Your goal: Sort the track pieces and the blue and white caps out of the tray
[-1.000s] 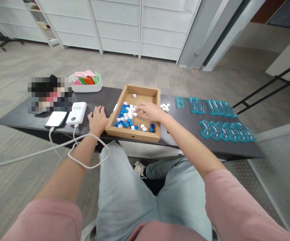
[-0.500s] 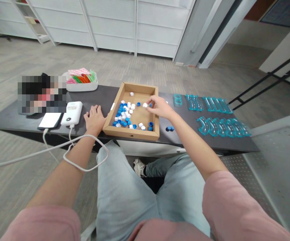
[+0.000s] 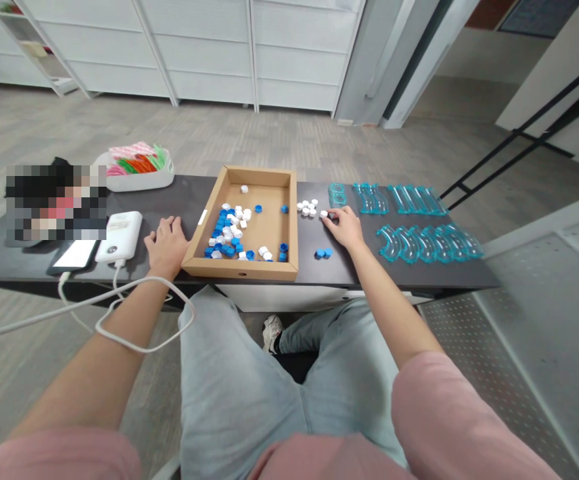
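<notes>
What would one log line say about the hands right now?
left hand: flat on table beside cardboard tray | right hand: at white piece by white pile

a second ago the right hand (image 3: 345, 227) was down among the blue and white pieces inside the cardboard tray (image 3: 243, 269), then it rose over the tray's right side with a white piece pinched. now it is out of the tray and lies on the table (image 3: 349, 270) to its right, fingertips at a white piece (image 3: 323, 214) just beside the cluster of white pieces (image 3: 307, 207).
</notes>
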Motion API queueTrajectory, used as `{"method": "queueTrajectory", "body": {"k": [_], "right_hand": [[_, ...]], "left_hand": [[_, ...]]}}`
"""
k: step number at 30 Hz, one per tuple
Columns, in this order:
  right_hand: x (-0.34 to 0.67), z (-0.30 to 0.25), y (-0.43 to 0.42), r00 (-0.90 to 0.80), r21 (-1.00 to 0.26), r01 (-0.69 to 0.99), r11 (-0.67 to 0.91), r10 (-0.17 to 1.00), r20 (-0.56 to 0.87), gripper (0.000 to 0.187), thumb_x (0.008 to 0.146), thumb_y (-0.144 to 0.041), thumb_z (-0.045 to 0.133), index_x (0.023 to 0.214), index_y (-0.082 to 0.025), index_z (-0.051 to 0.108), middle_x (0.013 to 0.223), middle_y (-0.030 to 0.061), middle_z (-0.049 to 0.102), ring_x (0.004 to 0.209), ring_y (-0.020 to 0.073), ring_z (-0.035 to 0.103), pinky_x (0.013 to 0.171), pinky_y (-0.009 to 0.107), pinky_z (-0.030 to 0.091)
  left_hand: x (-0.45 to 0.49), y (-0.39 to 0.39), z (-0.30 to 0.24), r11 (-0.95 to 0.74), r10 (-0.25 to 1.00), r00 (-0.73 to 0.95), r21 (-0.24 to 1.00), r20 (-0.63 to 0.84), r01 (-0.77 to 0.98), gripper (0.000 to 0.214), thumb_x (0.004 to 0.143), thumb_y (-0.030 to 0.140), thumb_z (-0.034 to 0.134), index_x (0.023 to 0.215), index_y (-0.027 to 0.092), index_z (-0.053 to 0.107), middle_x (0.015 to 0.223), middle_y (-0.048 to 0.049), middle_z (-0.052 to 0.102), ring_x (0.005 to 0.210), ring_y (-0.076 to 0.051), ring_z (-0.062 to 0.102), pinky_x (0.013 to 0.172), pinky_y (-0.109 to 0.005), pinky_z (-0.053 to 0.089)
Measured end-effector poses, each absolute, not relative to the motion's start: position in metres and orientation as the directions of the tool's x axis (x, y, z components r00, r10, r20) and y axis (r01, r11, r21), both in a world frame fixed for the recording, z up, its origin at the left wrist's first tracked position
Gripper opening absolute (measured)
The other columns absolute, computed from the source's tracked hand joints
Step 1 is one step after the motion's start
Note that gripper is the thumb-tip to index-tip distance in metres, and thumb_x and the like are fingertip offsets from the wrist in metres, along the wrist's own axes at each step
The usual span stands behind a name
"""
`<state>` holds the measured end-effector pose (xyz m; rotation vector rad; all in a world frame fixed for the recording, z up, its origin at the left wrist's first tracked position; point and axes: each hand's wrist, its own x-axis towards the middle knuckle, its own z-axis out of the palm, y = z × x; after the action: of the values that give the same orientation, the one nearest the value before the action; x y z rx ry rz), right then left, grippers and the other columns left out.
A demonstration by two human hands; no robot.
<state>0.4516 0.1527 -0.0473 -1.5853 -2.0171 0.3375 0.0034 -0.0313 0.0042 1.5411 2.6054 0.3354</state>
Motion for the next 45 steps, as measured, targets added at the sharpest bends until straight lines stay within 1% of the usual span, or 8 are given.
{"method": "queueTrajectory", "body": {"k": [7,11,18,25,30,36,40,45], "right_hand": [[0.454,-0.046,0.146,-0.193,-0.518,0.794,0.317,0.941,0.28,0.021,0.106,-0.039,0.076,0.119,-0.024,0.084,0.129,0.0137,0.078,0.112,0.0326,0.076,0.11,0.049,0.062],[0.451,-0.041,0.142,-0.247,-0.49,0.794,0.361,0.927,0.282,0.033,0.106,-0.037,0.074,0.134,-0.028,0.089,0.129,0.0123,0.077,0.122,0.0352,0.076,0.117,0.053,0.06],[0.452,-0.042,0.145,-0.21,-0.549,0.766,0.333,0.938,0.276,0.033,0.103,-0.033,0.073,0.13,-0.024,0.088,0.126,0.0122,0.077,0.096,0.0293,0.074,0.109,0.052,0.062],[0.404,-0.006,0.135,-0.439,-0.527,0.579,0.623,0.782,0.443,0.022,0.108,-0.032,0.068,0.119,-0.023,0.084,0.113,0.0104,0.08,0.096,0.0275,0.072,0.095,0.042,0.058],[0.3,0.037,0.117,-0.831,-0.282,0.451,0.847,0.514,0.212,0.028,0.112,-0.026,0.072,0.137,-0.025,0.084,0.134,0.0109,0.082,0.119,0.0309,0.076,0.103,0.042,0.051],[0.223,0.041,0.115,-0.874,-0.097,0.485,0.869,0.484,-0.036,0.029,0.106,-0.012,0.071,0.128,-0.022,0.086,0.141,0.0131,0.081,0.121,0.0326,0.078,0.094,0.039,0.051],[0.233,0.034,0.123,-0.88,-0.211,0.459,0.863,0.475,0.027,0.023,0.105,-0.011,0.069,0.12,-0.02,0.084,0.128,0.0127,0.083,0.112,0.0293,0.076,0.094,0.037,0.051],[0.315,0.032,0.141,-0.746,-0.469,0.398,0.789,0.575,0.335,0.015,0.107,-0.035,0.073,0.112,-0.023,0.08,0.113,0.0094,0.083,0.101,0.027,0.075,0.093,0.038,0.056]], "left_hand": [[0.006,-0.031,0.008,0.48,0.869,-0.494,0.213,0.014,0.851,0.072,0.116,0.029,0.031,0.184,0.011,0.045,0.193,-0.0276,0.042,0.183,-0.037,0.036,0.149,-0.062,0.026],[0.007,-0.031,0.009,0.479,0.87,-0.493,0.216,0.01,0.851,0.073,0.114,0.026,0.03,0.184,0.007,0.045,0.193,-0.028,0.041,0.182,-0.038,0.037,0.148,-0.065,0.027],[0.004,-0.031,0.005,0.47,0.873,-0.488,0.219,0.03,0.855,0.073,0.115,0.026,0.032,0.184,0.008,0.045,0.194,-0.0282,0.04,0.184,-0.036,0.034,0.147,-0.063,0.027],[0.003,-0.029,0.002,0.478,0.866,-0.498,0.221,0.044,0.85,0.075,0.114,0.028,0.033,0.184,0.008,0.048,0.193,-0.0286,0.042,0.183,-0.038,0.036,0.147,-0.064,0.029],[0.002,-0.028,-0.002,0.478,0.863,-0.501,0.209,0.07,0.853,0.074,0.115,0.031,0.037,0.186,0.016,0.05,0.192,-0.0259,0.046,0.182,-0.037,0.039,0.146,-0.063,0.032],[0.002,-0.029,-0.003,0.47,0.867,-0.493,0.208,0.075,0.858,0.075,0.113,0.035,0.042,0.184,0.012,0.05,0.193,-0.0263,0.044,0.184,-0.038,0.034,0.146,-0.064,0.031],[0.003,-0.029,-0.004,0.466,0.866,-0.492,0.213,0.09,0.859,0.075,0.113,0.035,0.043,0.183,0.009,0.051,0.192,-0.0274,0.044,0.183,-0.039,0.037,0.146,-0.064,0.031],[0.004,-0.029,-0.003,0.461,0.868,-0.49,0.231,0.084,0.857,0.076,0.113,0.037,0.042,0.183,0.008,0.051,0.192,-0.0282,0.044,0.182,-0.039,0.037,0.146,-0.064,0.031]]}}
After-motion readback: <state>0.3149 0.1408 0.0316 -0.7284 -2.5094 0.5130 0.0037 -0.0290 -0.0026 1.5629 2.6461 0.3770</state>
